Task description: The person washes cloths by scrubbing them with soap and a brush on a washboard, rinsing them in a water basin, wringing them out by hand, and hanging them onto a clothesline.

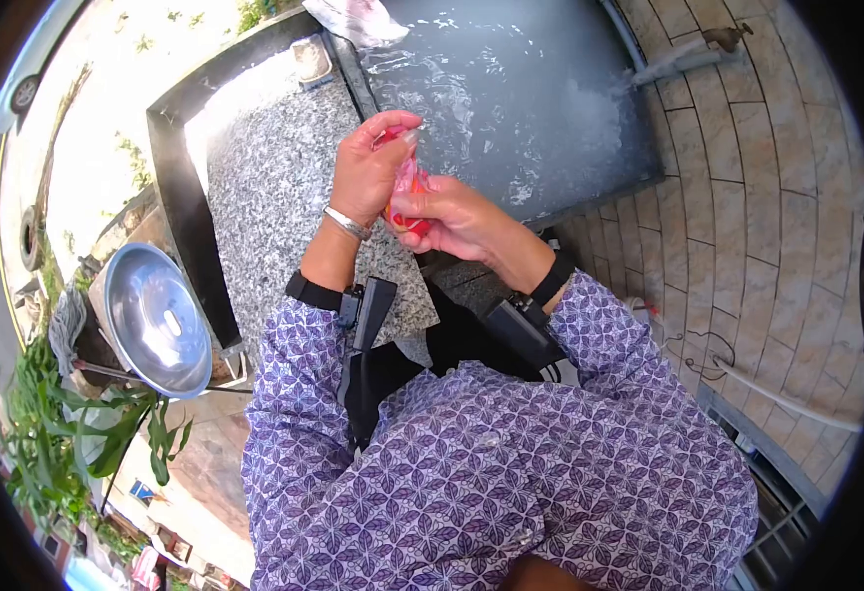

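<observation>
Both hands are together over the edge between a speckled granite slab (279, 187) and a basin of cloudy water (570, 108). My left hand (371, 167), with a silver bracelet at the wrist, has its fingers curled round the upper part of a red and pink cloth (410, 182). Lower on the same cloth, my right hand (452, 215) is closed with the bunched fabric in its fingers. The cloth is crumpled and mostly hidden by the hands.
A wet whitish cloth (358, 20) hangs over the basin's far edge. Beside it on the slab lies a small soap dish (311, 61). A shiny metal bowl (158, 320) is at the left, near green plants. A tap (723, 41) and a pale hose (797, 406) are at the right.
</observation>
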Motion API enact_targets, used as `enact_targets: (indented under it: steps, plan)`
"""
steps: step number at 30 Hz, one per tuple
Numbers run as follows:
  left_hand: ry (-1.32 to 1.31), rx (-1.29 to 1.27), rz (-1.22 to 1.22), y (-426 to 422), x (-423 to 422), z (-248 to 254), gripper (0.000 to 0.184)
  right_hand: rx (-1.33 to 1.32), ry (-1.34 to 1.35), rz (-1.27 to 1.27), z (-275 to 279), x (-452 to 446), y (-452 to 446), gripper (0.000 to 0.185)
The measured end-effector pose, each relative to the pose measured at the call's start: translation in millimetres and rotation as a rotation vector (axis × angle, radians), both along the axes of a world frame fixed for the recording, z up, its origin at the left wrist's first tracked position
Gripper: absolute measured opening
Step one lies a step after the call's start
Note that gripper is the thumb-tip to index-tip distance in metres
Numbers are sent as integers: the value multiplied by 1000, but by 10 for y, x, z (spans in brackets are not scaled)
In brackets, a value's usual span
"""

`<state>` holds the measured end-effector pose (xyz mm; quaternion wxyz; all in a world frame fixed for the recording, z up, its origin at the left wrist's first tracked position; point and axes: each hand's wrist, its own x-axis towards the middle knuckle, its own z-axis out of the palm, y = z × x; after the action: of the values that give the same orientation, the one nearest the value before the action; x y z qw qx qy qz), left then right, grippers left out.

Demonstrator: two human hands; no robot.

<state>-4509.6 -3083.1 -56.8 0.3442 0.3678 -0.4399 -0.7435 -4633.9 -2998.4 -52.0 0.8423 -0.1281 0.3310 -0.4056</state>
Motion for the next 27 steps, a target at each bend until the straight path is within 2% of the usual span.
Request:
enact_targets:
  steps: [1, 2, 4, 5, 6, 7, 8, 9, 10, 11, 12, 14, 15, 16, 17, 18, 20, 22, 23, 24, 26, 27]
  plan:
    - [-51, -78, 5, -14, 13, 48, 16, -28, 60, 80, 23, 28, -60, 18]
    - [-56, -78, 11, -33, 41, 81, 16, -28, 56, 85, 39, 61, -109, 18]
    - [-290, -194, -45, -81, 91, 111, 13, -68, 339, 203, 57, 144, -186, 10]
    - [-377, -225, -39, -105, 110, 34, 16, -70, 337, 208, 40, 204, -217, 10]
    - [-378, -226, -32, -130, 126, -9, 16, -164, 508, 182, 3, 275, -251, 10]
    - [-518, -253, -16, -143, 140, -41, 18, -257, 679, 152, -42, 347, -266, 10]
    - [-657, -280, 0, -151, 151, -84, 20, -261, 680, 155, -115, 413, -271, 10]
    - [-653, -287, 9, -162, 158, -189, 20, -447, 980, 147, -211, 467, -294, 13]
    - [-802, -353, 89, -162, 166, -334, 23, -638, 1280, 131, -308, 499, -318, 15]
    - [-951, -415, 172, -156, 186, -477, 27, -650, 1283, 132, -402, 532, -299, 15]
    - [-949, -423, 184, -155, 218, -574, 27, -684, 1335, 106, -502, 570, -270, 14]
    - [-685, -239, 94, -185, 331, -662, 42, -733, 1386, 84, -433, 559, -305, 13]
    - [-571, -114, 42, -210, 406, -666, 55, -353, 954, 204, -248, 483, -313, 12]
    - [-573, -112, 61, -201, 477, -582, 55, 14, 510, 309, -137, 412, -312, 11]
    - [-261, 25, 76, -158, 562, -491, 62, 68, 205, 296, -228, 363, -263, 18]
    - [54, 157, 85, -114, 629, -392, 69, 63, 201, 307, -187, 399, -215, 18]
    - [110, 157, 20, -84, 666, -210, 73, 121, -131, 187, -38, 495, -91, 26]
    - [710, 296, -143, 3, 642, 29, 75, 41, -191, 171, 66, 574, -15, 33]
    - [736, 268, -50, 59, 623, 158, 61, 25, -287, 103, 101, 624, 21, 33]
    - [735, 273, -30, 46, 663, 187, 61, 14, -383, 33, 138, 673, 46, 34]
    - [780, 119, -66, 33, 755, 224, 41, -4, -381, 41, 253, 738, 57, 33]
    - [576, 211, 163, 122, 727, 499, 24, -14, -394, 96, 291, 749, 28, 32]
